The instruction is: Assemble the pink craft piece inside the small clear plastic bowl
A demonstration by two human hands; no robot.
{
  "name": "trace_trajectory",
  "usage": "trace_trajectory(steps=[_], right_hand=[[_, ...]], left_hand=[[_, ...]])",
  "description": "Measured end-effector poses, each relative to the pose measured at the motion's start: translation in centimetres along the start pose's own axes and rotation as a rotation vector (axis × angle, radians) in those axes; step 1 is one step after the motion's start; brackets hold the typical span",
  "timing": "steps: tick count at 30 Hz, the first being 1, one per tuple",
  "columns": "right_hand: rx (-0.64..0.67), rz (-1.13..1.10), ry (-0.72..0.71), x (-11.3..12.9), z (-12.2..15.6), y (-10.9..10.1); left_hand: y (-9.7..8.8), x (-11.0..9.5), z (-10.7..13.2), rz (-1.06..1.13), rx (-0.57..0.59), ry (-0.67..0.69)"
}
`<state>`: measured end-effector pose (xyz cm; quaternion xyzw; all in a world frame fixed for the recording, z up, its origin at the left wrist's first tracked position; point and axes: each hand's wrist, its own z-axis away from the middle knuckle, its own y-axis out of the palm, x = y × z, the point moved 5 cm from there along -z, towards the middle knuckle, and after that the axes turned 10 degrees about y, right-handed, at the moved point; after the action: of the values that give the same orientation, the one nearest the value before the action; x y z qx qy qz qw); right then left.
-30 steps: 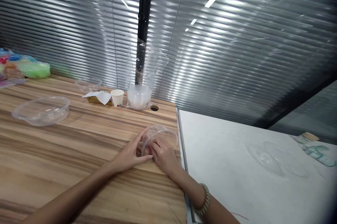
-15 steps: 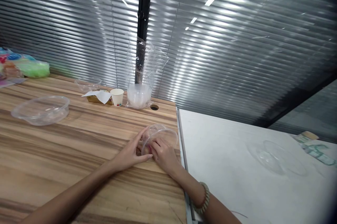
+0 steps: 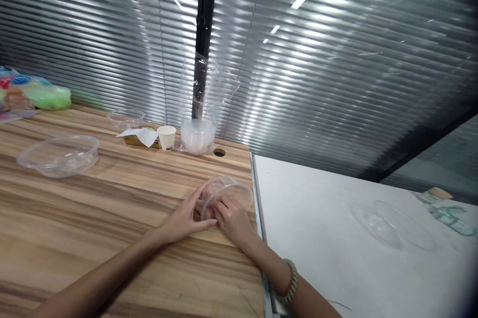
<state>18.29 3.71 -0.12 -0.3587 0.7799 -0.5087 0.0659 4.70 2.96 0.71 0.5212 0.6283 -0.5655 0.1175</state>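
Currently, the left hand (image 3: 184,219) is clasped around the clear container (image 3: 228,188) from eight o'clock, near the three o'clock edge of the wooden table (image 3: 179,278). The right hand (image 3: 232,221) is curled at five o'clock; any pinched item cannot be discerned. Bagged bowls (image 3: 197,138) are stacked at eleven o'clock.

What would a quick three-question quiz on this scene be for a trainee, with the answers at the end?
1. True or false: the left hand is holding the paper cup.
2. Which thing stands just to the right of that cup in the picture? A) the gold box; B) the bagged clear bowls; C) the bright green packet.
3. Fill in the blank: the bracelet is worn on the ____ arm.

Key: 1. False; it is on the small clear container. 2. B. 3. right.
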Motion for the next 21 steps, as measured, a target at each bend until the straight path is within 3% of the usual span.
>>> trace_trajectory(steps=[21], right_hand=[[0.013, 0.006, 0.001, 0.08, -0.04, -0.06]], left_hand=[[0.00, 0.00, 0.04, -0.001, 0.015, -0.016]])
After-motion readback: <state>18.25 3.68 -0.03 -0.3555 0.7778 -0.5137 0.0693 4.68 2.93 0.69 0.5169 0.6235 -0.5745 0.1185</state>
